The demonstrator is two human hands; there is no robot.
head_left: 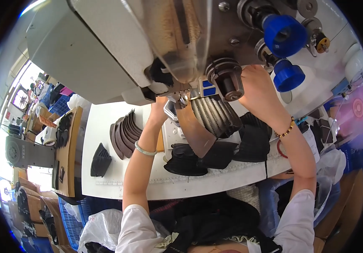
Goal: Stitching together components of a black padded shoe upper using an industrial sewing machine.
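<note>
The head of a grey-white sewing machine [105, 46] fills the upper part of the view. My left hand [159, 110] reaches in beside its needle area, with the fingers hidden behind the machine. On the other side, my right hand [258, 86] is bent up against the machine, beside two blue knobs [289, 76]; its fingertips are hidden too. Between my hands, below the needle area, are a curved brown piece [196, 130] and a fanned stack of grey curved pieces [215, 116] with stitch-like lines. What either hand holds does not show.
On the white table [118, 187] lie a fanned stack of dark brown curved pieces [124, 133], a small black stack [101, 160] and several black stacks [185, 160] near a ruler strip [215, 172]. Plastic bags [101, 230] and a blue basket [72, 221] stand below the edge.
</note>
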